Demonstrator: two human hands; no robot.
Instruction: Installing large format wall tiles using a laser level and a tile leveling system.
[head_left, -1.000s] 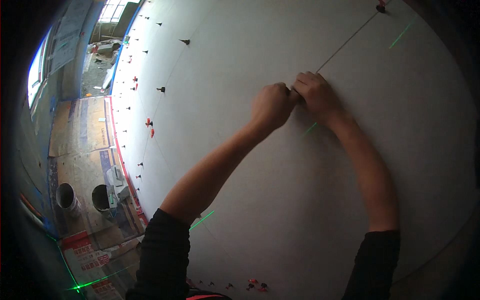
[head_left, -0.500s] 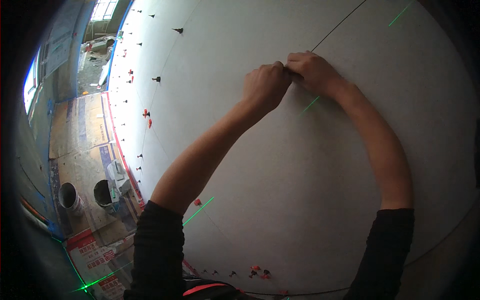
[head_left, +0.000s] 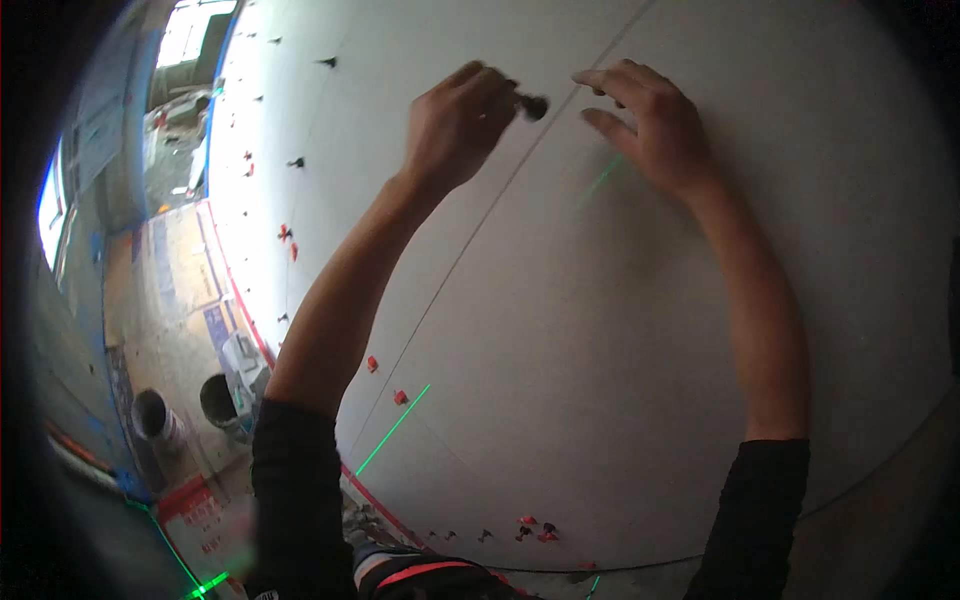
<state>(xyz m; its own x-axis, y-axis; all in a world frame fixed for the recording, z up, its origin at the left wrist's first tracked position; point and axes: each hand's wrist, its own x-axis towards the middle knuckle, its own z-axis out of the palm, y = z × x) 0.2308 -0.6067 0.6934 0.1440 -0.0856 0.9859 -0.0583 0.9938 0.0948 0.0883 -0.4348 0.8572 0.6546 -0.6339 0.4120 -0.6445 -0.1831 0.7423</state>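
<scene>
My left hand (head_left: 456, 125) is closed on a small black clip (head_left: 535, 106) with a rounded end, lifted just left of a thin dark seam in the large pale grey tiled surface (head_left: 600, 350). Across the seam, my right hand (head_left: 650, 125) has its fingers apart and bent, empty, its index fingertip close to the seam. Small black clips (head_left: 296, 162) and red ones (head_left: 400, 397) dot the surface to the left and lower down. Green laser lines (head_left: 393, 430) cross it.
At the left lie cardboard sheets (head_left: 165, 265) on the floor, with two buckets (head_left: 155, 415) and grey trays or tools (head_left: 243, 365) on them. Beyond are a doorway with rubble (head_left: 175, 140) and a bright window (head_left: 185, 30). A red strip (head_left: 380, 500) edges the surface.
Both hands were together on the seam. My left hand has pulled away up and leftward with the black clip, and my right hand has opened. The view has shifted slightly.
</scene>
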